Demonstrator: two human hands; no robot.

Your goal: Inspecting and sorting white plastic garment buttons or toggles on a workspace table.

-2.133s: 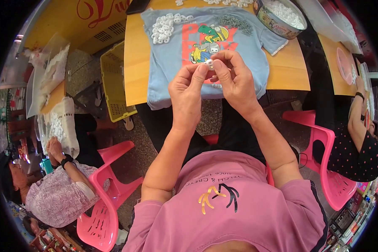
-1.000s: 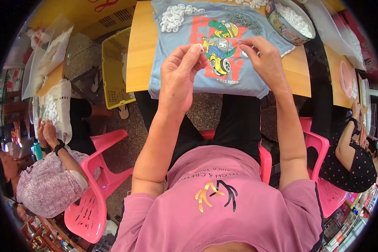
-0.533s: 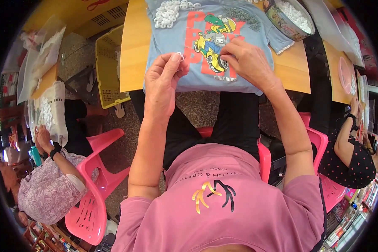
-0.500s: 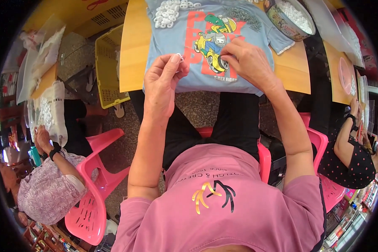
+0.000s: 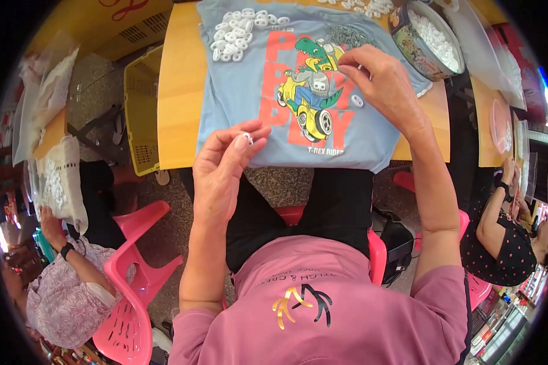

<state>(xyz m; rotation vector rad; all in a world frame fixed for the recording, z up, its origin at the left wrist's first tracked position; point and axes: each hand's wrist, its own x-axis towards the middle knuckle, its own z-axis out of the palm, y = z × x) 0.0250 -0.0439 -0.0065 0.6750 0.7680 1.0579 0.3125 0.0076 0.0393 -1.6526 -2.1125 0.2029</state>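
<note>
Head view: a yellow table (image 5: 179,103) has a blue shirt (image 5: 231,100) on it, with a tin (image 5: 411,53) at the right. The right hand (image 5: 386,85) bends its fingers near a grey pile (image 5: 348,36); I can't tell if they hold anything. The left hand (image 5: 218,167) pinches a tiny white piece (image 5: 249,139) by the shirt's near edge.

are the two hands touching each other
No, the left hand is at the lower left of the blue shirt and the right hand over its upper right, with a gap between.
</note>
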